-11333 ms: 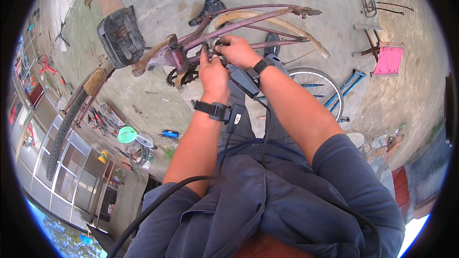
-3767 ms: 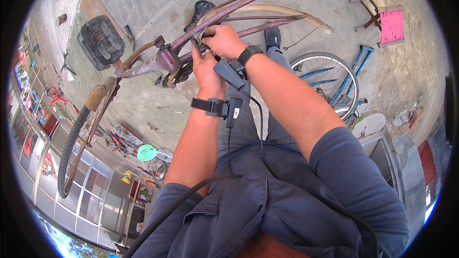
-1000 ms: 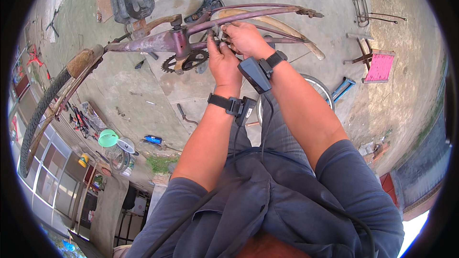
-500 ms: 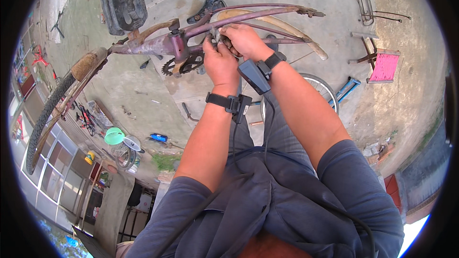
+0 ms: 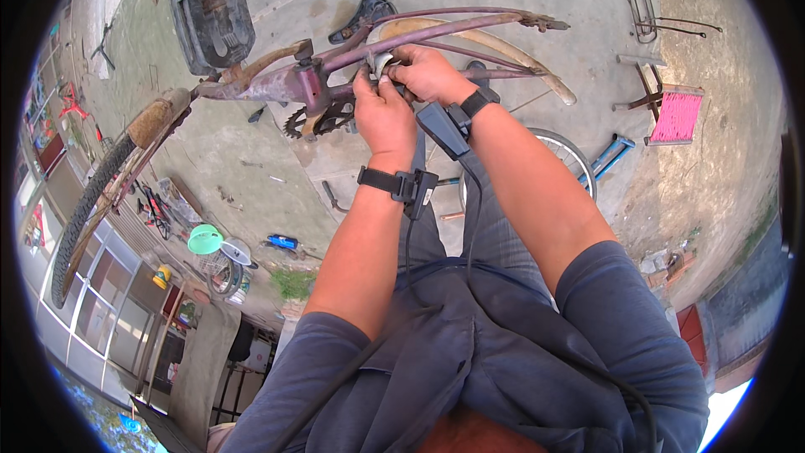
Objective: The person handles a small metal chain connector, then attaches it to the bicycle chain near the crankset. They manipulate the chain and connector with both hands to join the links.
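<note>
Condition of hands: the left hand (image 5: 384, 116) pinches a small grey piece (image 5: 381, 61) between thumb and fingers; the right hand (image 5: 432, 75) appears to pinch the same piece from the other side, its lower fingers hidden. Location: the piece sits at the fingertips, just beside the tube of the purple frame (image 5: 312, 88), behind the chainring (image 5: 334, 116); contact with the tube cannot be confirmed. Recommended practice: let one hand steady the piece while the other works it, using small, even pressure. Keep it square to the tube, since tilting could make it bind. Fingertips should stay off thin edges, and the frame, judged prone to swing, should not be pushed sideways
</note>
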